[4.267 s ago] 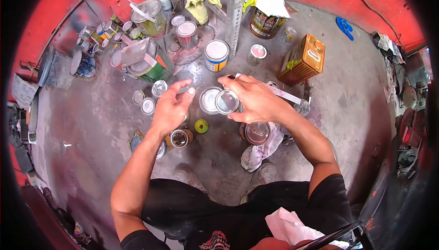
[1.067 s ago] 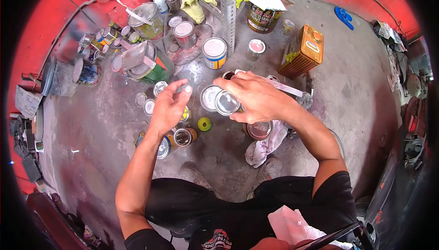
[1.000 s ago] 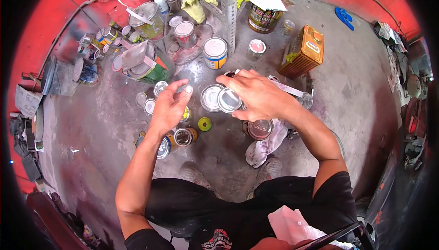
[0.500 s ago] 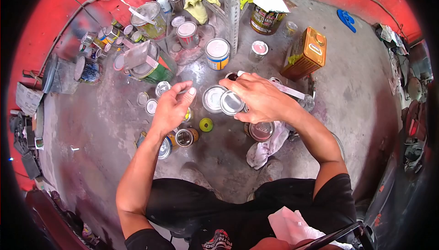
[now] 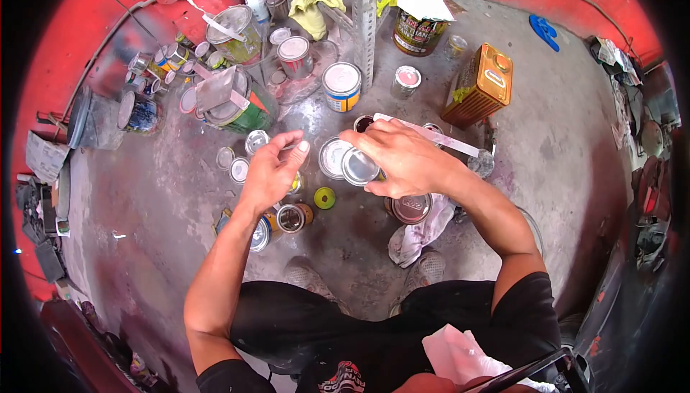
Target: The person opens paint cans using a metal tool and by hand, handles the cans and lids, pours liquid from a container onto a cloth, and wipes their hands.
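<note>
My right hand [image 5: 392, 156] grips a small round can [image 5: 359, 167], its shiny silver end facing up between thumb and fingers. Just left of it, partly overlapped, is a larger silver-rimmed can [image 5: 333, 157]. My left hand [image 5: 275, 170] hovers to the left with thumb and fingers apart and nothing between them. Below the left hand stands an open empty-looking can [image 5: 291, 218], with a yellow-green round lid [image 5: 325, 197] to its right. A pale flat stick [image 5: 438, 136] lies beyond my right hand, near a dark-filled can [image 5: 364, 123].
A white-lidded can [image 5: 341, 85] stands ahead by a perforated metal post [image 5: 365, 26]. An orange-brown rectangular tin [image 5: 489, 82] is at the right. Paint-stained buckets [image 5: 237, 105] and several small cans crowd the left. A lidded can [image 5: 411, 208] rests by a stained cloth [image 5: 420, 238] near my feet.
The small can in my right hand has shifted slightly and its tilt has varied. My left hand stays apart, nearly in place. The view has moved a little.
</note>
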The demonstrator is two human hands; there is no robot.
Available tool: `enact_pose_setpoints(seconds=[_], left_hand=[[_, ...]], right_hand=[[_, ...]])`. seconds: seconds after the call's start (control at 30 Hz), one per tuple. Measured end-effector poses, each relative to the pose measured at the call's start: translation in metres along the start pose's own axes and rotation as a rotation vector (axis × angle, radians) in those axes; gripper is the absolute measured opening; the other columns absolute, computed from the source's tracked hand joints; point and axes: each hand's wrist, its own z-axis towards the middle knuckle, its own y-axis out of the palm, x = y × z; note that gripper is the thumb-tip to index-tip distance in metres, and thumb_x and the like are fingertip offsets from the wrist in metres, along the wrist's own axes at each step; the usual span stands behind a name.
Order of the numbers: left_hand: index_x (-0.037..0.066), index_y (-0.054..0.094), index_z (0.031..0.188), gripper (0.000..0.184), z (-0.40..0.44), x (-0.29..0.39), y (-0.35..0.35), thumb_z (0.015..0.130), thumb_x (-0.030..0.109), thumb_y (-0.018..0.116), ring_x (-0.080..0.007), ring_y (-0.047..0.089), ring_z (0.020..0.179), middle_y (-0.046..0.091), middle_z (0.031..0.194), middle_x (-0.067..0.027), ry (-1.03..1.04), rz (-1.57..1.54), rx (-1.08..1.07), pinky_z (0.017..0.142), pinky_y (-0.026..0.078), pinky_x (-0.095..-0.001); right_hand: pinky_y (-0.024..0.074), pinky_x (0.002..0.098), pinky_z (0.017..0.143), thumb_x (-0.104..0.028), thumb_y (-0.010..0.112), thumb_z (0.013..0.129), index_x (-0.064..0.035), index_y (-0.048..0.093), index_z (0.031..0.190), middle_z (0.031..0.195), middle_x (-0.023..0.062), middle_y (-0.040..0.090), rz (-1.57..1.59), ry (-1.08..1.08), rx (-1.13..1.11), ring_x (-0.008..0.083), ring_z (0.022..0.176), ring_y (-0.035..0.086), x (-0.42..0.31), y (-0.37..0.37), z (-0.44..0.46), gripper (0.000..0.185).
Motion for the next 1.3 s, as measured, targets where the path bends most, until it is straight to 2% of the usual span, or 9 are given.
enact_pose_setpoints(seconds=[0.47,0.57,0.63,0.67,0.77,0.83,0.97,1.13,1.3], left_hand=[[-0.001,0.058,0.136,0.051,-0.002,-0.002,-0.003,0.099,0.033,0.066,-0.0246,0.067,0.11,0.068,0.121,-0.0175,0.036,0.026,0.03,0.093,0.052,-0.0346],[0.001,0.059,0.135,0.048,0.006,-0.003,-0.004,0.097,0.03,0.067,-0.0315,0.066,0.114,0.066,0.126,-0.0214,0.133,0.235,0.077,0.096,0.052,-0.0399],[0.002,0.057,0.136,0.05,0.036,0.003,-0.004,0.093,0.025,0.071,-0.0383,0.063,0.118,0.064,0.13,-0.0226,0.506,0.716,0.169,0.1,0.049,-0.0444],[0.002,0.057,0.136,0.05,0.056,0.002,0.0,0.093,0.025,0.071,-0.0383,0.063,0.118,0.064,0.13,-0.0226,0.518,0.718,0.155,0.1,0.049,-0.0444],[0.004,0.053,0.139,0.059,0.125,-0.004,0.018,0.088,0.023,0.075,-0.0452,0.052,0.129,0.054,0.141,-0.025,0.499,0.863,0.071,0.108,0.044,-0.0475],[0.007,0.042,0.15,0.076,0.166,0.0,0.04,0.085,0.027,0.078,-0.0381,0.037,0.145,0.04,0.156,-0.0191,0.265,1.055,-0.065,0.117,0.036,-0.0459],[0.019,0.029,0.158,0.098,0.228,0.003,0.076,0.079,0.03,0.085,-0.0377,0.021,0.152,0.017,0.167,-0.0156,0.196,1.184,-0.171,0.121,0.03,-0.0486],[0.027,0.016,0.162,0.118,0.256,-0.009,0.095,0.071,0.03,0.091,-0.0425,0.022,0.151,0.016,0.168,-0.0158,0.138,1.205,-0.275,0.121,0.03,-0.0498],[0.022,0.033,0.156,0.107,0.265,-0.016,0.087,0.067,0.032,0.092,-0.049,0.033,0.145,0.029,0.16,-0.0247,0.273,1.176,-0.33,0.118,0.037,-0.0507]], right_hand=[[0.0448,0.0484,0.098,-0.024,0.079,0.074,-0.0031,0.042,0.144,0.112,0.0183,0.06,0.018,0.025,-0.044,0.0346,0.11,0.056,0.017,0.036,-0.005,0.082],[0.0448,0.0467,0.096,-0.021,0.082,0.071,-0.0034,0.047,0.14,0.106,0.0152,0.064,0.002,-0.004,0.052,0.0326,0.108,0.057,0.025,0.053,-0.009,0.08],[0.0451,0.0465,0.096,-0.02,0.082,0.07,-0.0034,0.048,0.139,0.106,0.0148,0.064,0.005,-0.003,0.061,0.0323,0.108,0.057,0.028,0.062,-0.01,0.079],[0.0453,0.0463,0.096,-0.02,0.082,0.069,-0.0033,0.048,0.138,0.106,0.0144,0.064,0.002,-0.01,0.049,0.0321,0.108,0.057,0.029,0.065,-0.011,0.079],[0.0455,0.0468,0.097,-0.018,0.079,0.07,-0.0033,0.049,0.137,0.107,0.0147,0.064,0.021,0.03,0.009,0.0323,0.11,0.056,0.024,0.062,-0.012,0.075],[0.0439,0.049,0.101,-0.016,0.074,0.071,-0.0033,0.049,0.137,0.11,0.0161,0.064,0.043,0.054,-0.042,0.0335,0.115,0.055,0.025,0.066,-0.012,0.071],[0.0452,0.0442,0.092,-0.018,0.081,0.065,-0.0013,0.049,0.137,0.105,0.0148,0.062,-0.019,0.032,0.036,0.0319,0.107,0.057,0.029,0.074,-0.016,0.081],[0.0448,0.0433,0.093,-0.017,0.082,0.065,-0.0022,0.051,0.136,0.106,0.014,0.062,-0.013,0.061,0.045,0.0305,0.107,0.058,0.031,0.068,-0.018,0.079],[0.0447,0.0424,0.095,-0.021,0.084,0.067,-0.0056,0.052,0.136,0.112,0.0111,0.063,-0.026,0.065,0.069,0.0273,0.109,0.057,0.04,0.072,-0.026,0.077]])
